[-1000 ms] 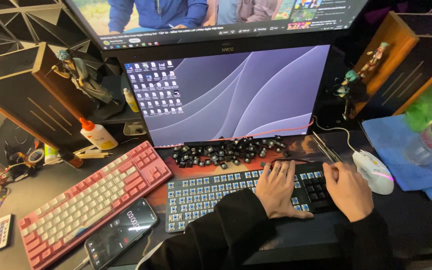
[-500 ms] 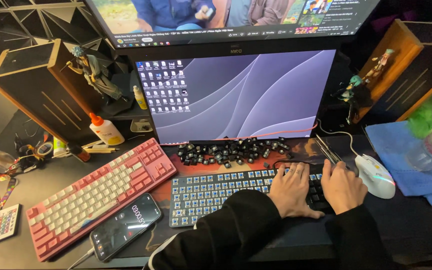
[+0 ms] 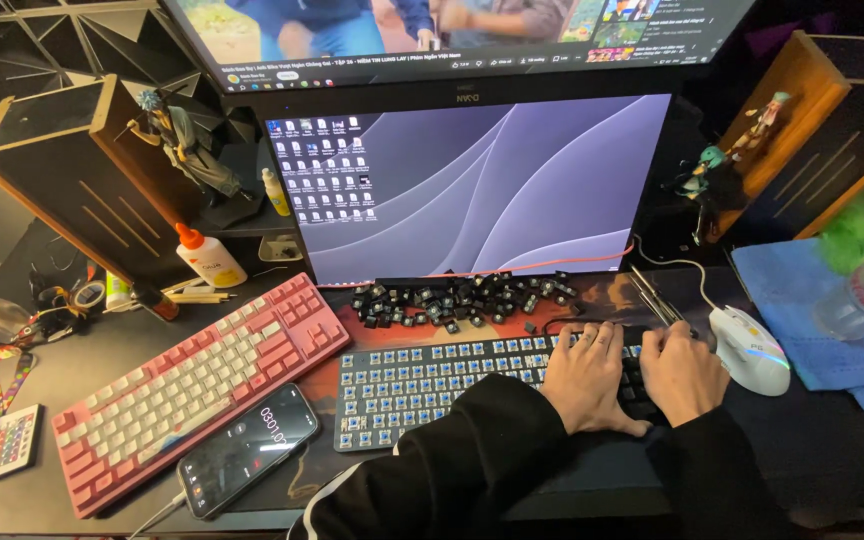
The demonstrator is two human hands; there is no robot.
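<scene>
Both hands sit at the right end of the stripped keyboard, a dark board with most caps off and blue switches bare, lying with its long axis left to right across the near middle of the tabletop. The left hand rests palm down on the board, fingers spread toward the far edge. The right hand lies just beside it on the last keys that keep their black caps. Neither grip closes on anything I can make out. Whether a cap sits under the fingertips is hidden. The bare switches stretch away to the left of both hands, so the left hand is the nearer one to them. The heap of loose black keycaps lies just beyond the board's far edge, under the monitor. Compared with the earlier frames, both hands rest on the same right end of the board and the view sits a little lower. The pink keyboard, phone and white mouse lie where they were.
</scene>
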